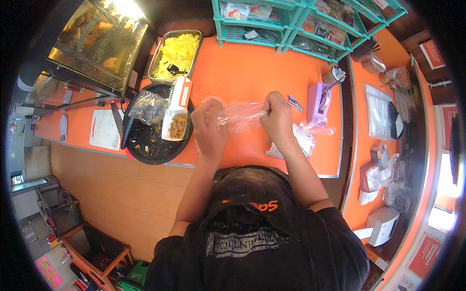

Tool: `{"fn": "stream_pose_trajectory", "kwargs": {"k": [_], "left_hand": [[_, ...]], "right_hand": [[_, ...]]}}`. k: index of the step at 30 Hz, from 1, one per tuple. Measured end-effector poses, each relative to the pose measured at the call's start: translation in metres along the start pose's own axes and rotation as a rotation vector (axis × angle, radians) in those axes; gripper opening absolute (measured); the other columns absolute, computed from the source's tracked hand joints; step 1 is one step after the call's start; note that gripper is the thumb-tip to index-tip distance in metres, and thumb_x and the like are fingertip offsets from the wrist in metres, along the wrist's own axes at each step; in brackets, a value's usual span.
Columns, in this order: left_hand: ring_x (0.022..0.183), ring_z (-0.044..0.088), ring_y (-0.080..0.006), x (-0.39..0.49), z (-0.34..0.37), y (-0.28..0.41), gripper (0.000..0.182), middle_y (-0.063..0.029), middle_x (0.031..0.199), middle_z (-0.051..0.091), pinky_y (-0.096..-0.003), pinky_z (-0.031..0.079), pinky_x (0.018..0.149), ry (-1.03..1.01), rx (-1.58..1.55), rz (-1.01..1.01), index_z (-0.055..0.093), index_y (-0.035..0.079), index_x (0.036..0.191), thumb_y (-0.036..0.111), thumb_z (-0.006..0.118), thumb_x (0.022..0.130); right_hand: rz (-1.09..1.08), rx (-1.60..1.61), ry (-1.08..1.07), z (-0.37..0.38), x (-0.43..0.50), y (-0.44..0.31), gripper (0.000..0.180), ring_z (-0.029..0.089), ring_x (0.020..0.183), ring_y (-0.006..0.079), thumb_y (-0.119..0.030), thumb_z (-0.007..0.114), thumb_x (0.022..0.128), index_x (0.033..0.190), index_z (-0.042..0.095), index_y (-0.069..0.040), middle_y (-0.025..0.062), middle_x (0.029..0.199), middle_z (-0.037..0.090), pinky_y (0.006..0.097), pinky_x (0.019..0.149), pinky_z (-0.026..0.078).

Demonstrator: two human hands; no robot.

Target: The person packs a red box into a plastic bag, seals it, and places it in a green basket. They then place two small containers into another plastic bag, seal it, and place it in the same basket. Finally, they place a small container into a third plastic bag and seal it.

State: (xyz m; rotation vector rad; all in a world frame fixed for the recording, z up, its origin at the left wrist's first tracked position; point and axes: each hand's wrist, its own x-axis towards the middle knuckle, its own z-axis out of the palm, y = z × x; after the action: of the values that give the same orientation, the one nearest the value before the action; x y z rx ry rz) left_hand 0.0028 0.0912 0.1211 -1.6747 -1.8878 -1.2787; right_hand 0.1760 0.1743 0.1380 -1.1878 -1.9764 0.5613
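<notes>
A clear plastic bag (pixel 242 113) is stretched between my two hands above the orange counter (pixel 255 72). My left hand (pixel 210 125) grips its left end, and my right hand (pixel 276 112) pinches the other end between thumb and fingers. Left of my left hand, an open paper box (pixel 175 125) with crumbly brown food rests on a round black tray (pixel 156 143). Crumpled clear plastic (pixel 150 107) also lies on that tray. Rubber bands (pixel 210 90) lie on the counter beyond my left hand. A stapler (pixel 296 103) lies just beyond my right hand.
A metal basket of yellow food (pixel 151 69) and a glass display case (pixel 100 47) stand at back left. A purple tape dispenser (pixel 318 103) stands right, near plastic-wrapped papers (pixel 305 140). Teal racks (pixel 251 25) line the back. A knife (pixel 117 118) overlaps a white cutting board (pixel 105 129).
</notes>
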Motion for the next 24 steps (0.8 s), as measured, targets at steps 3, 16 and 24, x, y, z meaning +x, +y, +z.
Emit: {"fn": "stream_pose_trajectory", "kwargs": {"k": [3,16,24], "left_hand": [[0.073,0.063,-0.0297,-0.005,-0.025,-0.014,0.026,-0.0122,0.085,0.064,-0.0383,0.052,0.062,-0.078,-0.42,0.217,0.063,0.003,0.09,-0.006,0.072,0.068],[0.064,0.059,-0.0275,0.029,-0.035,-0.071,0.021,-0.0123,0.076,0.061,-0.0392,0.047,0.06,-0.236,0.082,-0.308,0.071,0.002,0.1,0.018,0.071,0.087],[0.07,0.068,-0.0347,0.009,0.074,-0.032,0.009,-0.0132,0.079,0.07,-0.0465,0.054,0.064,-0.363,0.016,-0.161,0.065,0.011,0.086,0.019,0.069,0.084]], "right_hand": [[0.075,0.253,-0.39,0.01,0.015,0.001,0.03,0.057,0.093,0.025,0.01,0.062,0.07,0.097,0.057,-0.003,0.0143,0.099,0.057,0.0366,0.079,0.047],[-0.246,-0.256,-0.867,0.145,0.029,0.017,0.071,0.047,0.123,0.0412,-0.02,0.082,0.062,0.127,0.055,-0.016,0.015,0.131,0.048,0.0543,0.097,0.048],[0.336,-0.055,-0.175,0.021,-0.018,0.063,0.055,0.057,0.111,0.0403,-0.021,0.072,0.069,0.119,0.061,0.0,0.0242,0.111,0.062,0.0489,0.1,0.045]]}}
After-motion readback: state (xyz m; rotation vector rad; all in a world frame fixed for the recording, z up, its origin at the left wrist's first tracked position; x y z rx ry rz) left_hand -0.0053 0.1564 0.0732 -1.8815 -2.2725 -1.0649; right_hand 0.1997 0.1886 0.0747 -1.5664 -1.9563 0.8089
